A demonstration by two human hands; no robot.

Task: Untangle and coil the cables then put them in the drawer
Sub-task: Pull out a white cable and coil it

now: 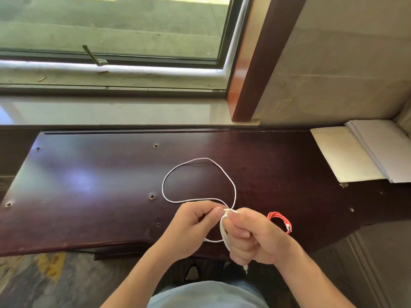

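Observation:
A white cable lies in one wide loop on the dark wooden desk, and its near end runs to my hands. My right hand grips several turns of it in a fist, with a plug end poking out below the hand. My left hand pinches the cable right beside the right fist. A red cable lies coiled on the desk just right of my right hand, untouched. No drawer is clearly in view.
White boards or panels are stacked at the desk's far right against the wall. A window sill runs behind the desk, with a wooden post at its right. The desk's front edge is under my wrists, and carpet shows at lower left.

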